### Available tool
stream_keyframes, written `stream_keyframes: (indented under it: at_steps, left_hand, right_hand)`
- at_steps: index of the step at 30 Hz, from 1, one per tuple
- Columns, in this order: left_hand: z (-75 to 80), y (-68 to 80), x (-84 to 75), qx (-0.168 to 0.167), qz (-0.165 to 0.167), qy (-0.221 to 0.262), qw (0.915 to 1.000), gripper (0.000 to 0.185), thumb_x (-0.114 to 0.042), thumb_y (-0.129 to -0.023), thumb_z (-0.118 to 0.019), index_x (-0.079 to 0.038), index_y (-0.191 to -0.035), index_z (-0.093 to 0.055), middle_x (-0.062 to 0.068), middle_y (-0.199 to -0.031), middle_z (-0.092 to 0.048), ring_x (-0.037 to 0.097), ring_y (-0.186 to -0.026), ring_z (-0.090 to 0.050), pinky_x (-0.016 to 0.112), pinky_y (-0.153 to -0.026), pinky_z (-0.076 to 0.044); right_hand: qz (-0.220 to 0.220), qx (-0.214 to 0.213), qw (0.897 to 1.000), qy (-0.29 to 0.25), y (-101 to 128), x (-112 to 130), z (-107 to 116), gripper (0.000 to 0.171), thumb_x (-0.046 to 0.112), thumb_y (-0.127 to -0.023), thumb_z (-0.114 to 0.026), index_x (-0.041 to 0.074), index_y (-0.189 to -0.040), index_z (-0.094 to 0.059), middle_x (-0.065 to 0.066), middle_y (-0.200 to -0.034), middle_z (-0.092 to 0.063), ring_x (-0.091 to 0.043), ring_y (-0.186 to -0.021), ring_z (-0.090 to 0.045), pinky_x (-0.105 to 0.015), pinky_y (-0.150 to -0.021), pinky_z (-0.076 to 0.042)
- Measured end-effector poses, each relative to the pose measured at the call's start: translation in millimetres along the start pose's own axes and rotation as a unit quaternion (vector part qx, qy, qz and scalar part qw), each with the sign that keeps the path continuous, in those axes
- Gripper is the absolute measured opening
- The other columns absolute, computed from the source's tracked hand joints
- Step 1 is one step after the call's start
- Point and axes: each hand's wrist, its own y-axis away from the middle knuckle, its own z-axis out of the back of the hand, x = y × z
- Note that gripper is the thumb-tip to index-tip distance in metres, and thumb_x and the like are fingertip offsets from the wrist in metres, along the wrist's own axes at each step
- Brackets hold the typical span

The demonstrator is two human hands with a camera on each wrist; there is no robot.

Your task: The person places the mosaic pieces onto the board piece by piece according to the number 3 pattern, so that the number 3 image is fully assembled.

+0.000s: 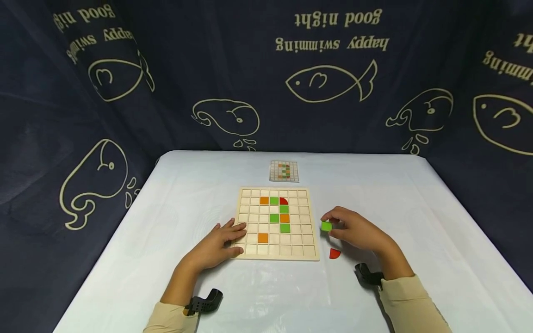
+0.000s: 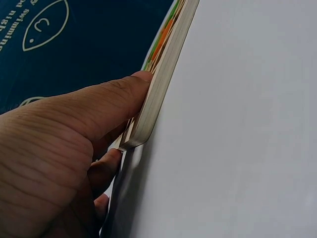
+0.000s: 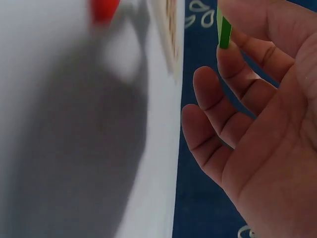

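Note:
A green square tile (image 1: 326, 226) is pinched between the thumb and fingers of my right hand (image 1: 354, 227), held just right of the wooden grid board (image 1: 295, 255). The right wrist view shows the green tile (image 3: 224, 32) edge-on at the fingertips, the other fingers loosely bent. My left hand (image 1: 218, 243) rests with spread fingers on the board's left edge, its thumb at the near left corner. On the board lie several orange and green square tiles and a red rounded tile (image 1: 283, 201). Another red rounded tile (image 1: 334, 253) lies on the table below my right hand.
Behind the board lies a small pattern card (image 1: 284, 171) showing a grid with coloured cells. A white cloth covers the table (image 1: 200, 185). Dark printed curtains (image 1: 233, 55) hang at the back and sides.

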Motion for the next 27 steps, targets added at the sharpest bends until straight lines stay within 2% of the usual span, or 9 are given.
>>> stream_keyframes:
  at_steps: [8,14,17,21,27]
  left_hand:
    - [0.7,-1.7,-0.3,0.002,0.0,-0.002,1.0,0.057,-0.022,-0.091,-0.073,0.0,-0.14,-0.054,0.006,-0.152,-0.044,0.031,-0.149,-0.02,0.061,-0.117,-0.004]
    - [0.9,-1.4,0.7,0.002,0.005,0.001,1.0,0.057,-0.022,-0.091,-0.073,0.0,-0.139,-0.055,0.006,-0.152,-0.044,0.031,-0.148,-0.02,0.06,-0.118,-0.004]
    - [0.6,-0.8,1.5,0.002,0.005,-0.001,1.0,0.056,-0.022,-0.091,-0.073,0.001,-0.139,-0.055,0.006,-0.152,-0.044,0.031,-0.149,-0.02,0.061,-0.118,-0.004]
    - [0.4,-0.4,1.6,0.002,0.003,0.001,1.0,0.057,-0.023,-0.091,-0.073,0.0,-0.14,-0.054,0.006,-0.152,-0.044,0.031,-0.148,-0.02,0.061,-0.118,-0.004]
    - [0.6,-0.4,0.9,0.002,0.004,-0.002,1.0,0.057,-0.025,-0.091,-0.073,-0.001,-0.14,-0.055,0.005,-0.152,-0.045,0.031,-0.148,-0.021,0.061,-0.118,-0.005]
  right_hand:
    - [0.036,0.016,0.999,-0.026,-26,28,-15,0.03,0.004,-0.089,-0.067,0.009,-0.118,-0.066,0.002,-0.105,-0.059,-0.024,-0.1,-0.054,-0.039,-0.084,-0.048]
    - [0.06,0.042,0.997,-0.038,-41,41,-29,0.029,0.005,-0.09,-0.066,0.01,-0.118,-0.066,0.0,-0.102,-0.058,-0.023,-0.095,-0.053,-0.037,-0.082,-0.047]
    - [0.079,0.055,0.995,-0.035,-48,46,-37,0.028,0.005,-0.091,-0.067,0.01,-0.118,-0.067,-0.002,-0.101,-0.059,-0.021,-0.093,-0.051,-0.036,-0.079,-0.045]
    - [0.105,0.063,0.992,-0.022,-54,52,-46,0.027,0.006,-0.09,-0.066,0.009,-0.117,-0.068,0.001,-0.102,-0.059,-0.019,-0.093,-0.052,-0.035,-0.081,-0.046]
    - [0.12,0.066,0.99,-0.021,-61,60,-57,0.028,0.005,-0.09,-0.067,0.007,-0.118,-0.068,0.004,-0.102,-0.059,-0.021,-0.094,-0.053,-0.036,-0.084,-0.047]
